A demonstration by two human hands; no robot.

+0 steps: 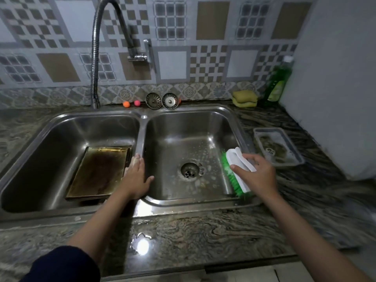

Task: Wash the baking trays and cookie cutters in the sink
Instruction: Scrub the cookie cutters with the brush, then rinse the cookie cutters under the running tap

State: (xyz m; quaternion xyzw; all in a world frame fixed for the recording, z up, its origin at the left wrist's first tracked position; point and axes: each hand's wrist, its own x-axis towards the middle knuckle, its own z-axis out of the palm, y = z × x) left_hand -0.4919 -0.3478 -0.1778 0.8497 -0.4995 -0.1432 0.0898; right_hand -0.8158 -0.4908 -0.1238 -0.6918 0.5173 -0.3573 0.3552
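A wet marbled countertop (pixel 203 231) fronts a steel double sink (pixel 142 139) below a patterned tile wall. The left hand (pixel 136 178) rests flat, fingers loose, beside stacked baking trays (pixel 97 171) in the left basin; the right hand (pixel 257 174) grips a green-bristled brush (pixel 236 171).

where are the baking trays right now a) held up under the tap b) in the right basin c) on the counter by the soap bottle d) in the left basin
d: the stacked baking trays lie tilted in the left basin of the sink, with the left hand at their right edge by the divider, while the right basin holds only its drain.
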